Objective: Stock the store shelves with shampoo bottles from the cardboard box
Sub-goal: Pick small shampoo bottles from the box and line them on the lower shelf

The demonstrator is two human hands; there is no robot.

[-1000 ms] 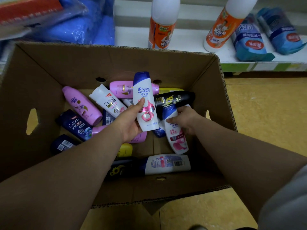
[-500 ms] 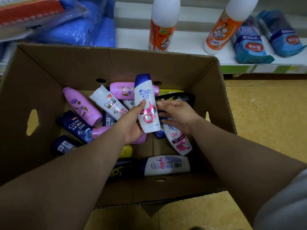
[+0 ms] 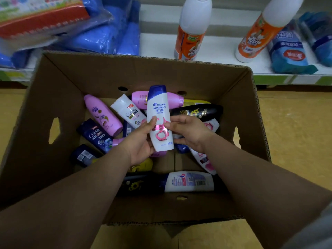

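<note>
Dim, soft indoor light leaves the cardboard box (image 3: pixel 53 83) interior shadowy, with wide-angle bending at the edges and blurred far-left packages (image 3: pixel 45 20).

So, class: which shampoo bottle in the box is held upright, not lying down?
The blue-capped white Head & Shoulders bottle, gripped upright by the left hand; the rest lie flat.

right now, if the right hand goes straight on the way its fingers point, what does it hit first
The white head & shoulders bottle, which the left hand grips upright over the cardboard box. The right hand points leftward at its label, with fingertips at or almost on it; whether they already touch is unclear.
</note>
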